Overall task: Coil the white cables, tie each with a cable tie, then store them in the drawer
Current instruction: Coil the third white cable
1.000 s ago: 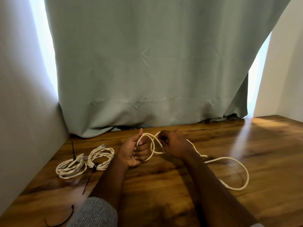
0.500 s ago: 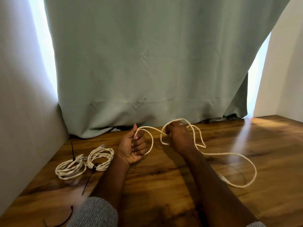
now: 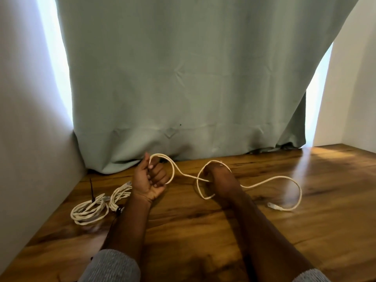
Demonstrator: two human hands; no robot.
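A loose white cable (image 3: 270, 180) runs across the wooden tabletop (image 3: 223, 231). My left hand (image 3: 149, 179) is shut on one end of it, with a small loop over the fingers. My right hand (image 3: 220, 180) grips the same cable farther along, a loop curling around the fist. The rest trails right in a wide bend and ends in a connector (image 3: 273, 206) lying on the wood. Two coiled white cables (image 3: 89, 210) (image 3: 120, 195) lie at the left, each bound with a black cable tie (image 3: 92, 189). No drawer is in view.
A grey-green curtain (image 3: 183, 78) hangs along the back edge of the table. A pale wall (image 3: 30, 139) closes the left side and another stands at the far right. Grey sleeves cover both forearms at the bottom edge.
My hands have moved apart, the right one drawing cable to the right. The trailing bend has shortened and its connector end has slid closer.
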